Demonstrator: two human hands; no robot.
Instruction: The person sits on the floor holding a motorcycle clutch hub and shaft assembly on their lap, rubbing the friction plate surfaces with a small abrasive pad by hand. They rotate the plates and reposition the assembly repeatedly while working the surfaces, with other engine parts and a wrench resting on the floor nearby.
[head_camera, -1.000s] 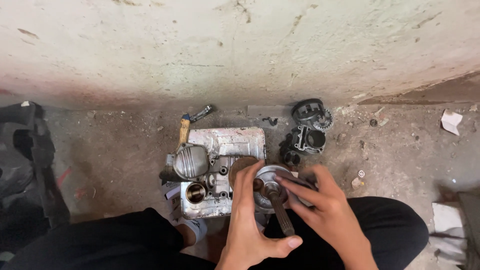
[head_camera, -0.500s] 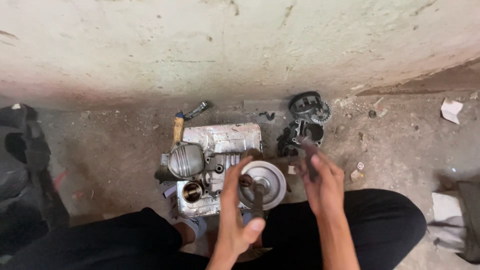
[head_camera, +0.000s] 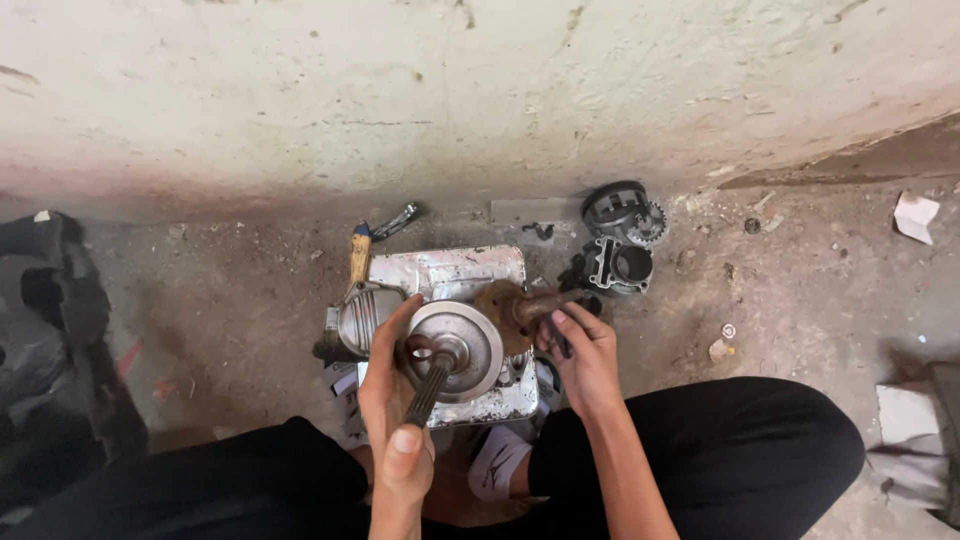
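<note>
Head view: our silver cast-metal engine case (head_camera: 455, 275) sits on the dirty concrete floor (head_camera: 800, 300). Above it our left hand (head_camera: 400, 420) grips the round grey pulley disc (head_camera: 458, 350) by its shaft, while our right hand (head_camera: 585, 360) clasps a rusty brown disc (head_camera: 510, 310).

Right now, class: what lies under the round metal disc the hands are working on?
Under the disc sits a silver engine block on the floor. The disc and left hand cover the block's middle, so that part is hidden.
</note>
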